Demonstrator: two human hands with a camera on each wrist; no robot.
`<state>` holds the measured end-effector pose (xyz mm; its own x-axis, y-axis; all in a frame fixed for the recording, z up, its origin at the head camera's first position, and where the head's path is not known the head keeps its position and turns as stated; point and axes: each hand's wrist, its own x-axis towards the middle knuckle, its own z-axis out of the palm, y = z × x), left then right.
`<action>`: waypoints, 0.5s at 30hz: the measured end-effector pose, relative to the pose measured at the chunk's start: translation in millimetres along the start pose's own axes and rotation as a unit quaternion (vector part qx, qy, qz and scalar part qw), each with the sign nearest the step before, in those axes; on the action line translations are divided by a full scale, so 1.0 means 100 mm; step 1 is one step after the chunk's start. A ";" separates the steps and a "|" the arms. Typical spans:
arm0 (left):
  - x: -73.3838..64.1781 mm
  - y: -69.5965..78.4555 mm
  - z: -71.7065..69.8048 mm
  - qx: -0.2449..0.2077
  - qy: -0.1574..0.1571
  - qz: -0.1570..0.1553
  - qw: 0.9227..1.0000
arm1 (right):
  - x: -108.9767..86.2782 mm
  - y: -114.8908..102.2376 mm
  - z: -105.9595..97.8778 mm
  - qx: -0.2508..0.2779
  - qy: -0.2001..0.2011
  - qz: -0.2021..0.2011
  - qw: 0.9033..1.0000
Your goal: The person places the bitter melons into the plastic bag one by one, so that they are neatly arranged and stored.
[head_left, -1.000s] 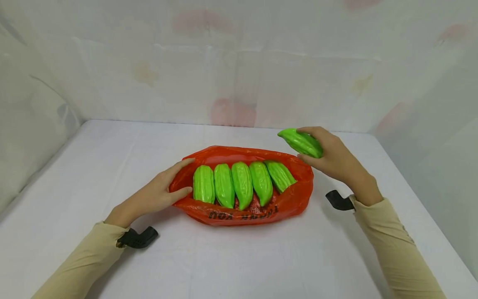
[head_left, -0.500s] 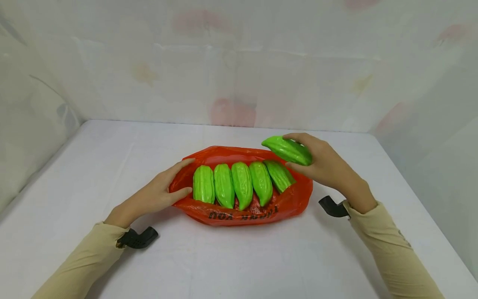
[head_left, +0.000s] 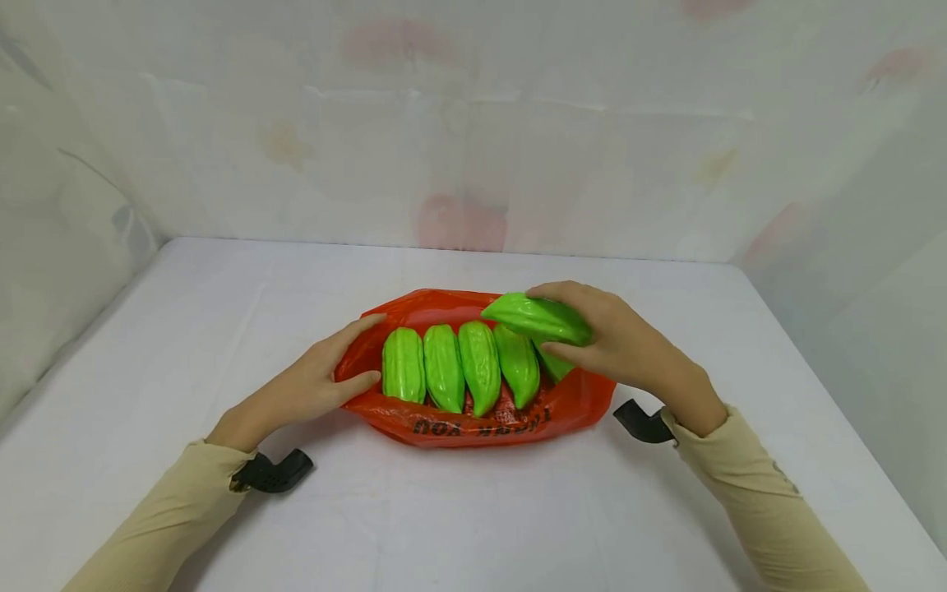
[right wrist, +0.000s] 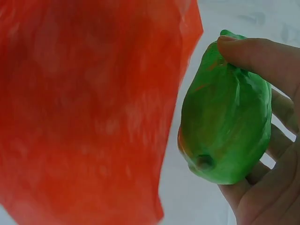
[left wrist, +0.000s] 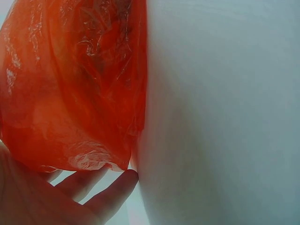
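A red plastic bag (head_left: pixel 473 432) lies open on the white table, with dark lettering on its near side. Several light-green ridged bitter melons (head_left: pixel 445 367) rest in a row inside it. At the bag's left end, my left hand (head_left: pixel 318 382) holds the rim, its thumb and index finger spread at the opening. The left wrist view has other fingers (left wrist: pixel 112 192) against the outside of the bag. My right hand (head_left: pixel 610 337) grips another bitter melon (head_left: pixel 536 319) across its body, over the bag's right part. That melon partly hides the rightmost one in the row.
The white-covered table (head_left: pixel 473 518) reaches back to a pale sheet (head_left: pixel 355 148) with faint coloured patches. More pale sheeting stands at both sides. A black curved device (head_left: pixel 274 472) sits at the left wrist and a similar black device (head_left: pixel 642 423) at the right.
My right hand has moved left and nearer with its bitter melon, from beyond the bag's right end to over the opening. The left hand and the bag have stayed nearly still.
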<state>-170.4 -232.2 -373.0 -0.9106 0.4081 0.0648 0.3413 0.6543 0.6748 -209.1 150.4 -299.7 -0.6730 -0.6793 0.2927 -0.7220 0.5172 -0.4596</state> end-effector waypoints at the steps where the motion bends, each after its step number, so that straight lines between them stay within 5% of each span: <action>1: 0.00 0.00 0.00 0.000 0.000 0.000 1.000 | 0.01 -0.01 0.02 0.006 -0.004 -0.003 1.000; 15: 0.00 0.00 0.00 -0.001 0.000 0.001 1.000 | 0.04 -0.18 0.26 -0.013 -0.057 -0.013 0.998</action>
<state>-170.6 -232.4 -373.1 -0.9102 0.4090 0.0656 0.3418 0.6522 0.6766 -195.0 124.9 -312.2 -0.6318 -0.7473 0.2059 -0.7444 0.5109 -0.4299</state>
